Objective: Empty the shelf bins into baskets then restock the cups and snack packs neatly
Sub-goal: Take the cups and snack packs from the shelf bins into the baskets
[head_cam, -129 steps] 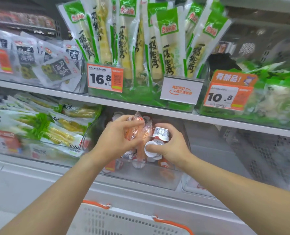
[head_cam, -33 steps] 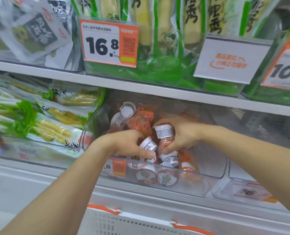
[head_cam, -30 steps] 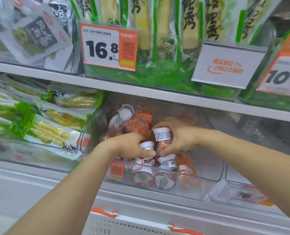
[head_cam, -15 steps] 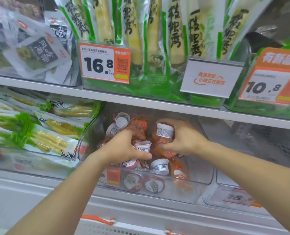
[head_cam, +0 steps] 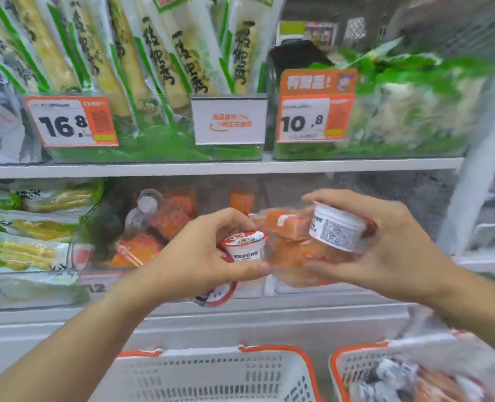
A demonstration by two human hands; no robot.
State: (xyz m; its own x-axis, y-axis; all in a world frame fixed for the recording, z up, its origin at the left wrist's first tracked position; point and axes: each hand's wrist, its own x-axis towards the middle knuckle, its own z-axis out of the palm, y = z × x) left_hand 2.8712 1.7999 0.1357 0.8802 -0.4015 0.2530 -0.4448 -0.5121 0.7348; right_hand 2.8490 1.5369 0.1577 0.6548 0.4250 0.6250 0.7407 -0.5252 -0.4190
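Orange price tag (head_cam: 71,122), clear bin front at ten o'clock: "16.8". Orange price tag (head_cam: 316,107), bin front at one o'clock: "10.8". White card (head_cam: 229,121) between them and cup labels: print too blurred to read.

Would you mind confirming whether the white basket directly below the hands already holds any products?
No, the white basket shows only bare mesh, while the right basket holds products.

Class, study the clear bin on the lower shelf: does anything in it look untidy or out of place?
Yes. In the clear bin, two cups lie tipped on their sides among loosely heaped orange snack packs, not in neat rows.
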